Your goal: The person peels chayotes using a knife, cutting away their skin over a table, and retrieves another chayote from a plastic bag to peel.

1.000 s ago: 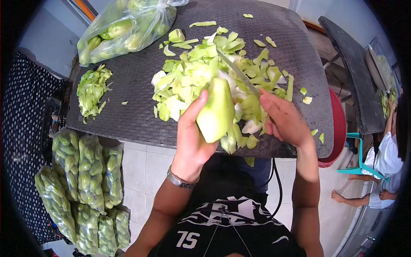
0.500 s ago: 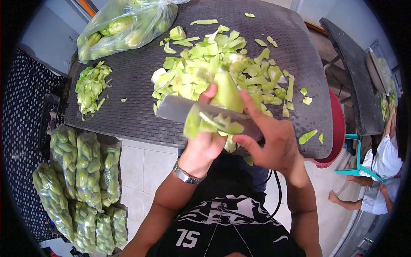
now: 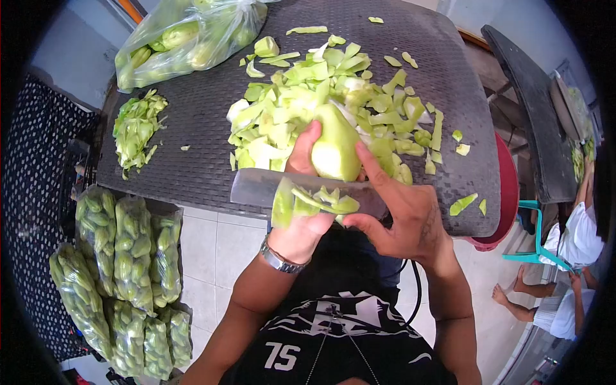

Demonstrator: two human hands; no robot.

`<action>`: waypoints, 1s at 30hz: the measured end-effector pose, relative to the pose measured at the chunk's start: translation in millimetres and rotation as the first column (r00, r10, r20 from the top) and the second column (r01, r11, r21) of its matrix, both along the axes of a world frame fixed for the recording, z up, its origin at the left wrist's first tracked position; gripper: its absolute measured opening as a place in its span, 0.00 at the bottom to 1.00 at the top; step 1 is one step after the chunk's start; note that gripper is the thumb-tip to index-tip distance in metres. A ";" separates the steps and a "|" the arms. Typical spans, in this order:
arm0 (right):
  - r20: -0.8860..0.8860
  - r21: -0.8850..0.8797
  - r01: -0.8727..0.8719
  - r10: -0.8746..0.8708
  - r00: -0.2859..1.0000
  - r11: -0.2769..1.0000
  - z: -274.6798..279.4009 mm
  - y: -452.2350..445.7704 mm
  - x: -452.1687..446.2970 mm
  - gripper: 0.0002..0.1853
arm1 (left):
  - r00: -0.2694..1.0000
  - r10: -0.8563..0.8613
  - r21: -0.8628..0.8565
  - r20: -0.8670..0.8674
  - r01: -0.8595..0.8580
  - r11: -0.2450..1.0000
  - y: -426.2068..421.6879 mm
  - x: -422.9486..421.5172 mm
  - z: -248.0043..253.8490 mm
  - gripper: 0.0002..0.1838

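Observation:
My left hand (image 3: pixel 307 232) is closed around a pale green peeled chayote (image 3: pixel 337 138), its thumb along the fruit's left side. My right hand (image 3: pixel 410 221) grips a wide-bladed knife (image 3: pixel 253 187), and its index finger reaches up to the chayote's right side. The blade lies across in front of the left palm, just below the fruit, with several strips of green peel (image 3: pixel 324 200) on it. The knife's handle is mostly hidden by the right hand. Beyond the chayote spreads a heap of peel and cut pieces (image 3: pixel 282 122) on the dark woven-look table (image 3: pixel 199 141).
A clear bag of chayotes (image 3: pixel 192 48) sits at the table's far left, near a small pile of shavings (image 3: pixel 138 131). Several filled bags (image 3: pixel 131 237) lie on the floor at left. A red tub (image 3: pixel 507 192) stands at right; other people sit beyond a teal stool (image 3: pixel 536 231).
The knife blade has dropped slightly, away from the chayote, and now lies more level. The chayote has tilted so its pale lower end shows. Both hands keep their hold.

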State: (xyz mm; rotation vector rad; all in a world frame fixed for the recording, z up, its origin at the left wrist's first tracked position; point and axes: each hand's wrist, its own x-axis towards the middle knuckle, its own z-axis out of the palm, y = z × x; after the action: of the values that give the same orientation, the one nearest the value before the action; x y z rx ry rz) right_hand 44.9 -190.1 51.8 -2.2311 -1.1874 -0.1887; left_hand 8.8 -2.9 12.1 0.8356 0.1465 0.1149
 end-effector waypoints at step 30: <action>0.012 -0.024 0.043 -0.042 0.999 0.999 -6.1 -13.5 11.1 0.39 | 0.992 -0.070 -0.320 -0.107 0.032 0.947 1.8 2.0 4.6 0.27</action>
State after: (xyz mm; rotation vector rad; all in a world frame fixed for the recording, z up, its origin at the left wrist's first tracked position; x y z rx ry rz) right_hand 56.0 -203.5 45.7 -2.2809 -1.1551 -0.2054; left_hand 10.8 -1.2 16.7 0.5230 0.2466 -0.0076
